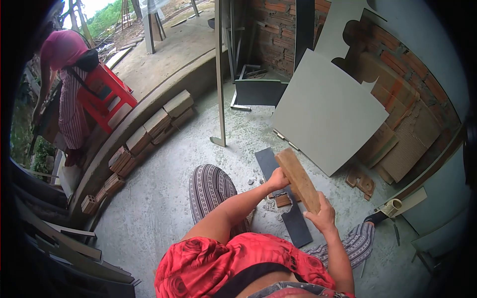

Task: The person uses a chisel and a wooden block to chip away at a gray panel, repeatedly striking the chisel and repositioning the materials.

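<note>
Wooden block: brown, matt. Dark tile strip: smooth. Large grey panel: smooth, matt. Floor: rough concrete.

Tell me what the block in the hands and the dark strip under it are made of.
The block: apparently raw wood, brown and matte, faint lengthwise streaks. The dark strip: probably tile or stone, smooth charcoal surface, straight cut edges.

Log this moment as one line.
left hand: holds wooden block | right hand: holds same | underneath: dark tile strip

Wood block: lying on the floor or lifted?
Lifted, tilted: left hand and right hand grip the wood block above the dark strip.
</note>
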Action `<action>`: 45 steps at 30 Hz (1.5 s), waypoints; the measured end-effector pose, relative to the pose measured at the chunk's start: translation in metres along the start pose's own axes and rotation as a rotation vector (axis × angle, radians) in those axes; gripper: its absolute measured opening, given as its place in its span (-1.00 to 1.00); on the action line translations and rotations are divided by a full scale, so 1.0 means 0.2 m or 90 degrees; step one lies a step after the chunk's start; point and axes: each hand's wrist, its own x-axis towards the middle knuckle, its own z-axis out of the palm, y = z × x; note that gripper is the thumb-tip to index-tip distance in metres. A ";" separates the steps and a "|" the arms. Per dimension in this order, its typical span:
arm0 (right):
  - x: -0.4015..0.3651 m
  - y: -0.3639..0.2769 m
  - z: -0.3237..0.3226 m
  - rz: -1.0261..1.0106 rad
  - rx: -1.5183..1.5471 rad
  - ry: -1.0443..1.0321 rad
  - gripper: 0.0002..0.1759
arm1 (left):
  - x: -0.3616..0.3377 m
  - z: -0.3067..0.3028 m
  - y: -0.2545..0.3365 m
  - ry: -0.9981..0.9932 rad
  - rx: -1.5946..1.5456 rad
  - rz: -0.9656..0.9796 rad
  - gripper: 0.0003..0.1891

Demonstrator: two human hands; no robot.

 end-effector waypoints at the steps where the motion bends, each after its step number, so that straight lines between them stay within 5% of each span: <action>1: -0.01 0.01 0.02 -0.001 0.002 0.001 -0.15 | 0.00 -0.02 0.04 0.000 0.003 0.001 -0.70; 3: -0.02 0.03 0.04 -0.021 0.105 0.049 -0.18 | -0.01 -0.05 0.11 -0.084 0.031 -0.128 -0.68; 7: 0.00 -0.11 -0.04 -0.130 0.315 0.159 -0.19 | -0.02 -0.06 0.17 -0.103 0.079 -0.062 -0.67; 12: 0.01 -0.03 -0.01 -0.187 0.262 0.225 -0.15 | -0.03 -0.05 0.19 -0.096 0.088 -0.074 -0.69; 14: 0.01 0.03 0.02 -0.071 0.031 0.067 -0.17 | -0.03 -0.02 0.09 -0.061 0.043 -0.023 -0.70; 15: 0.00 0.14 0.09 0.021 0.090 0.009 -0.23 | -0.04 -0.02 0.07 -0.062 0.045 -0.028 -0.70; 19: 0.01 0.08 0.06 0.028 0.389 0.120 -0.28 | -0.04 -0.08 0.24 -0.086 0.050 -0.066 -0.70; 22: 0.05 0.15 0.06 0.074 0.405 0.173 -0.26 | -0.02 -0.08 0.24 -0.107 0.083 -0.086 -0.70; 24: 0.09 0.29 0.11 0.080 0.369 0.192 -0.25 | -0.03 -0.07 0.23 -0.113 0.095 -0.081 -0.70; 27: 0.13 0.44 0.22 0.271 0.024 0.092 -0.29 | -0.04 -0.05 0.22 -0.115 0.123 -0.049 -0.70; 33: 0.02 0.83 0.52 0.487 -0.106 -0.016 -0.21 | -0.06 -0.06 0.22 -0.149 0.128 -0.052 -0.72; 39: 0.03 0.99 0.57 0.544 -0.255 -0.055 -0.19 | -0.07 -0.07 0.25 -0.132 0.111 -0.073 -0.73; 43: 0.07 0.82 0.62 0.396 -0.306 0.032 -0.11 | -0.04 -0.08 0.24 -0.119 0.128 -0.064 -0.71; 45: 0.08 0.73 0.71 0.130 -0.235 0.074 -0.04 | -0.04 -0.08 0.23 -0.126 0.130 -0.064 -0.71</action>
